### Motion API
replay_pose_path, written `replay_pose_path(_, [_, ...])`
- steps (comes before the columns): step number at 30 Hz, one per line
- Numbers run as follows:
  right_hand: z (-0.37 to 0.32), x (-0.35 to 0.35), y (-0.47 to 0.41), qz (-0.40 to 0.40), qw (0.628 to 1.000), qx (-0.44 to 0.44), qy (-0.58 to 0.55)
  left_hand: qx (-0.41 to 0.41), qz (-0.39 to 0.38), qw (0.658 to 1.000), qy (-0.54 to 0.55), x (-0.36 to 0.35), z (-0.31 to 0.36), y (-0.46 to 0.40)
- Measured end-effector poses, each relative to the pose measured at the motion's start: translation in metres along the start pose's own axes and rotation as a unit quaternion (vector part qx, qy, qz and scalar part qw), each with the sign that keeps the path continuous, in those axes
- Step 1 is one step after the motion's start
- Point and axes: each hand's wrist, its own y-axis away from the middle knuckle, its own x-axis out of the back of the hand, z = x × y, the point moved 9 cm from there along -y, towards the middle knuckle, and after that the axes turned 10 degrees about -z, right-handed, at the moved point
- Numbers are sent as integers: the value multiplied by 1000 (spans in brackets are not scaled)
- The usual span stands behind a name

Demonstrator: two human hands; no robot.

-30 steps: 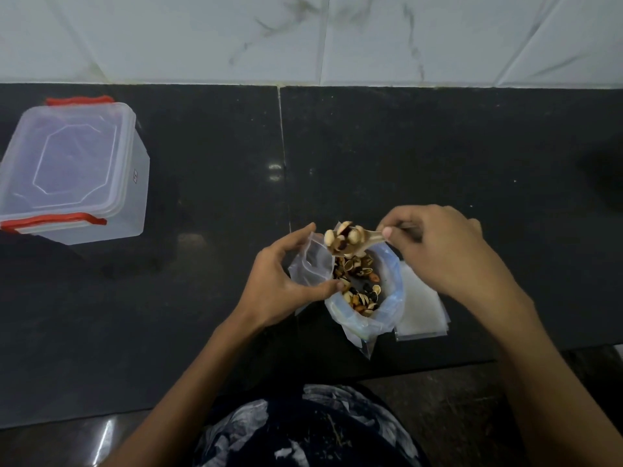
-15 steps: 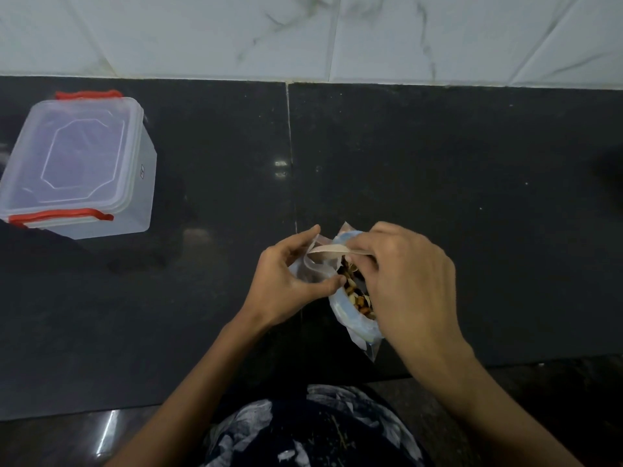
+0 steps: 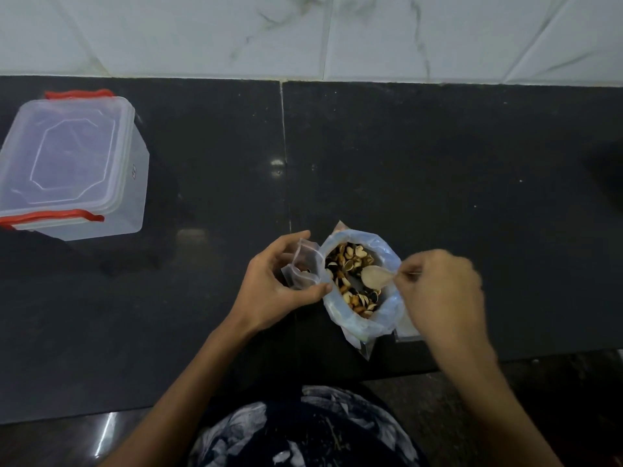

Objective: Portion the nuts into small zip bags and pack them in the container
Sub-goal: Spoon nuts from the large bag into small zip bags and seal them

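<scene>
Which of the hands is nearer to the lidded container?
Left. The left hand, holding the small zip bag, is on the side toward the container; the right hand, holding the spoon, is farther right.

A dark, polished stone counter (image 3: 438, 170) runs the width of the view, speckled and glossy, with a thin pale seam (image 3: 285, 153) crossing it from the back edge toward the front. Its back edge meets a wall of white marbled tiles (image 3: 202, 32). On the far left of the counter stands a clear plastic container (image 3: 72, 163) with its lid on and red clips on two sides. Near the front edge, right of the seam, sits an open bluish plastic bag (image 3: 362, 318) filled with nuts (image 3: 350, 274). Just beside that bag, on its right, a flat clear bag (image 3: 406, 333) lies on the stone, mostly hidden
</scene>
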Motion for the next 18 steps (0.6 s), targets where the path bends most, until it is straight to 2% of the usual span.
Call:
replay_pose_path(4, [-7,-9,-7,-1,999,12,49,-1,-9,1000,-1,-1,-1,0])
replay_pose_path(10, [-2,-20,-13,-51,998,31,38,5,-28,999,19,-7,-5,-2])
replay_pose_path(15, [-2,-33,-20,-62,997,37,-25,3,-42,998,42,-14,-2,-2])
replay_pose_path(18, [8,-45,-27,-116,990,27,-74,4,-45,998,48,-15,-2,-1])
